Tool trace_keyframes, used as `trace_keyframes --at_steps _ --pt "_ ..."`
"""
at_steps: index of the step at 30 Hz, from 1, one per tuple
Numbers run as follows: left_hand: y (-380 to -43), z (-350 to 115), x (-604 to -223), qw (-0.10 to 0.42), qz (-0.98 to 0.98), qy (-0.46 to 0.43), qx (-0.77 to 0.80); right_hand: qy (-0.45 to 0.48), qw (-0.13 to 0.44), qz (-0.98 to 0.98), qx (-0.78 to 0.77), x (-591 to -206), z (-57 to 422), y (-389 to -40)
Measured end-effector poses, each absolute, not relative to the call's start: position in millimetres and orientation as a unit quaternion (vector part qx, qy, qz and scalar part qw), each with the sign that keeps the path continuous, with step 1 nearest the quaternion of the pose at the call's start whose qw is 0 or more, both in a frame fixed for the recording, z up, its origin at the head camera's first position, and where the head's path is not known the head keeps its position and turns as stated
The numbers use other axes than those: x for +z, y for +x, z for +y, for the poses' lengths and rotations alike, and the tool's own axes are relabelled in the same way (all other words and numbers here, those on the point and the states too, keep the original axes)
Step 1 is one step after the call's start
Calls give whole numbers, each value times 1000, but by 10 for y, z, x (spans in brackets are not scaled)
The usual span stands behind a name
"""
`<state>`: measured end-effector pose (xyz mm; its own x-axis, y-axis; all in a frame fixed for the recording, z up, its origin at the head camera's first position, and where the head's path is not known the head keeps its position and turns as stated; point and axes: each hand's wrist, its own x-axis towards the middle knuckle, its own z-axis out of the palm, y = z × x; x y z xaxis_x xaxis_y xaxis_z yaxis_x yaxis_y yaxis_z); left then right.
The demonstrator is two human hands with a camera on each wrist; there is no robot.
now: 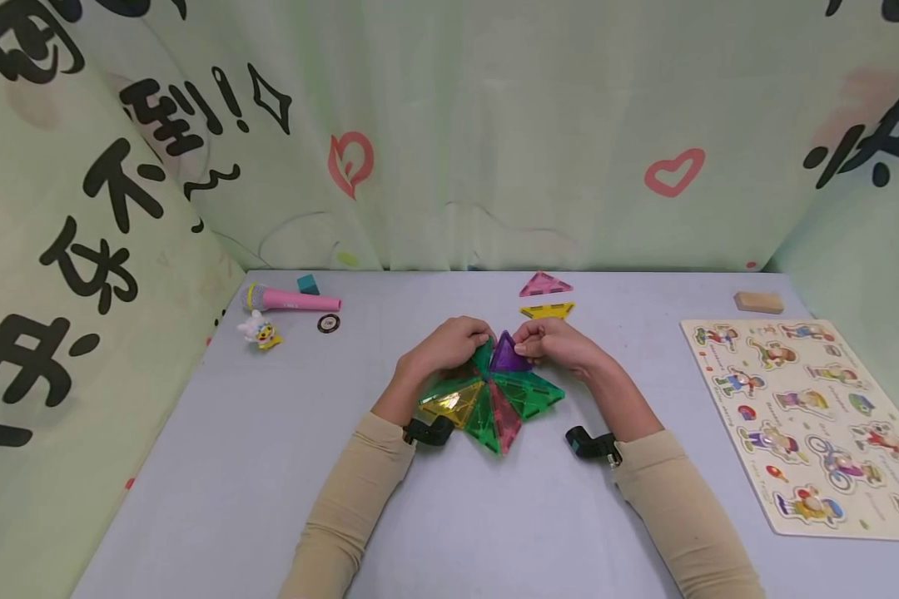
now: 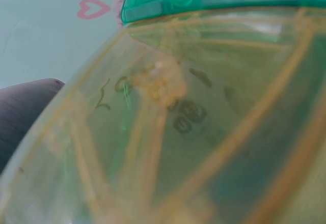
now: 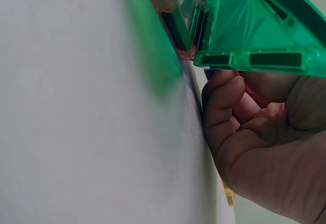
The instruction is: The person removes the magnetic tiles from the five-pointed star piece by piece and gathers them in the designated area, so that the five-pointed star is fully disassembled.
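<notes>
A person in tan sleeves works at a white tabletop, both hands on a cluster of translucent triangular tiles meeting near a common point in the middle of the surface. The right hand pinches a purple tile at the cluster's far edge, its fingers curled in the right wrist view; the left hand pinches a green tile just beside it. Yellow, green and red pieces fill the near side. Beyond the hands lie a loose pink triangle and a yellow tile.

At left are a pink toy microphone, a teal block, a small figurine and a round black disc whose pale central lettering is too small to read. At right, a wooden block sits behind a board printed with cartoon figures; its tiny print is illegible. On the pale green curtain, bold black Chinese characters run down the left side, one of them reading "不", another followed by exclamation marks; others are cut off at the frame's edges. Two red hearts are also printed there.
</notes>
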<state>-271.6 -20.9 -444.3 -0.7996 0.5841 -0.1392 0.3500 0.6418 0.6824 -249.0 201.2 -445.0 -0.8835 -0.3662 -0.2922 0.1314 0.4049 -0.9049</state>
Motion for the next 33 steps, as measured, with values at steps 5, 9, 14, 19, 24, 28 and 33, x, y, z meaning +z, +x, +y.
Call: trace_keyframes --at_steps 5,9,14,19,24,28,33 --pt "-2719 -201 -4435 176 889 267 327 -62 233 800 -550 -4455 2020 -2487" --pt "-2721 -198 -4426 179 888 265 331 -56 232 790 -565 -4465 2027 -2499" --pt "-2721 -194 -4424 180 887 265 332 -39 235 767 -596 -4455 2030 -2496" --pt "-2716 -188 -4427 181 886 266 333 -24 225 773 -592 -4442 2052 -2492" --pt "-2709 -190 -4429 186 886 263 335 -6 198 797 -570 -4410 2112 -2464" --pt "-2695 -202 -4422 190 884 257 342 5 187 807 -559 -4385 2169 -2424" --pt "-2672 -212 -4402 196 882 249 350 28 175 815 -552 -4375 2241 -2371"
